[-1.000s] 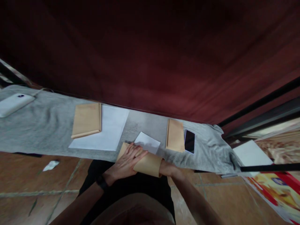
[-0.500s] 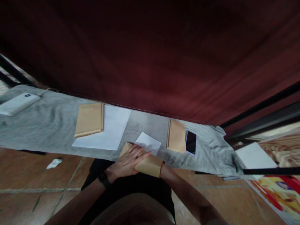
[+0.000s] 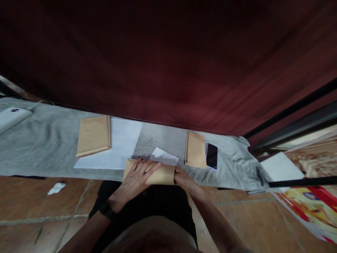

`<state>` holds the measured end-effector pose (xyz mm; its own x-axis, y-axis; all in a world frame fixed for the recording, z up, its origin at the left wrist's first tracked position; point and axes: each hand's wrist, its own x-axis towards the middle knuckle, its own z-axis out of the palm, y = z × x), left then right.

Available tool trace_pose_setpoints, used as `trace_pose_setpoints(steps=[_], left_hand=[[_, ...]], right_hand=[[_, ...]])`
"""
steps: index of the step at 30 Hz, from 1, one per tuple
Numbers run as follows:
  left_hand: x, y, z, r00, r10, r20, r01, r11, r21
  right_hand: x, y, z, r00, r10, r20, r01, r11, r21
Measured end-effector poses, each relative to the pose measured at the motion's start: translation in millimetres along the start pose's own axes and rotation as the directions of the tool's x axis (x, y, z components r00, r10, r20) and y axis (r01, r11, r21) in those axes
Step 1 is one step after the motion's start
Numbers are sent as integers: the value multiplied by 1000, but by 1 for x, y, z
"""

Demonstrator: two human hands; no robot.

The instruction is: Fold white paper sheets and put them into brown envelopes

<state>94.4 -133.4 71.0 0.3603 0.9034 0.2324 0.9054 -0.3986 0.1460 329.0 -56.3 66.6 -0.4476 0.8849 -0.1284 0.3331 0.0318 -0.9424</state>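
Observation:
A brown paper envelope (image 3: 160, 175) lies along the front edge of the cloth-covered bench, over my lap. My left hand (image 3: 137, 177), with a dark band on the wrist, rests flat on top of it, fingers spread. At the envelope's right end, my right hand (image 3: 183, 179) has its fingers curled at the edge; some fingertips are hidden there. A small white paper (image 3: 164, 157) lies just behind the envelope, which covers its near part.
At left, a stack of brown envelopes (image 3: 93, 135) sits on white sheets (image 3: 123, 137). Another envelope stack (image 3: 196, 149) lies at right beside a phone (image 3: 212, 156). A white device (image 3: 13, 117) is at far left. Dark red fabric (image 3: 168, 70) hangs behind the bench.
My right hand has drawn back to the right, out of the envelope where it was inserted. The envelope has turned level and shifted left, with my left hand still on it.

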Motion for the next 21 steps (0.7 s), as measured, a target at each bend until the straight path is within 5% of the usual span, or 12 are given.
trace_pose_setpoints(steps=[2,6,8,14,18,21], left_hand=[[-8,-8,-1,997,-66,-34,67,997,36],[-30,-23,-2,973,-198,-123,207,976,63],[-41,-27,-3,958,-249,-141,260,963,66],[-63,-32,6,920,-348,-183,371,922,111],[-69,-35,10,895,-396,-204,421,902,96],[-70,-35,8,891,-400,-213,427,898,103]], right_hand=[[4,6,-10,999,46,8,-46,999,14],[14,20,-20,939,-7,-343,-94,956,-279],[17,27,-11,907,-63,-417,-139,888,-438],[18,35,32,868,-158,-471,-277,633,-723],[15,31,33,886,-136,-444,-330,489,-808],[17,28,28,894,-106,-436,-342,468,-815]])
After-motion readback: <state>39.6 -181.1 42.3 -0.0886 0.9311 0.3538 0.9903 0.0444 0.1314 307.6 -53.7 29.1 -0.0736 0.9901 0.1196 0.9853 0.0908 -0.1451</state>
